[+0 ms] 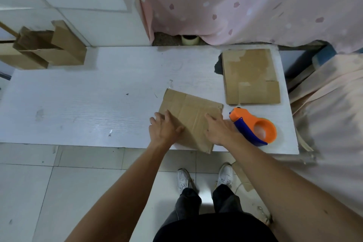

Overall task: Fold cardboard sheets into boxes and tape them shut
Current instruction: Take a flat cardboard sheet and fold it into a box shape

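Observation:
A flattened brown cardboard sheet (pixel 193 112) lies at an angle near the front edge of the white table (pixel 88 104), one corner hanging just over the edge. My left hand (pixel 164 128) rests on its left side with fingers spread. On its right side rests my right hand (pixel 218 128), fingers extended. An orange and blue tape dispenser (pixel 255 126) sits on the table just right of my right hand. A stack of flat cardboard sheets (pixel 250 76) lies at the back right of the table.
Folded cardboard boxes (pixel 47 49) stand at the table's back left against a white door. A roll of tape (pixel 190 39) sits behind the table under a pink spotted curtain (pixel 245 2). Cloth-covered furniture (pixel 334 104) is to the right.

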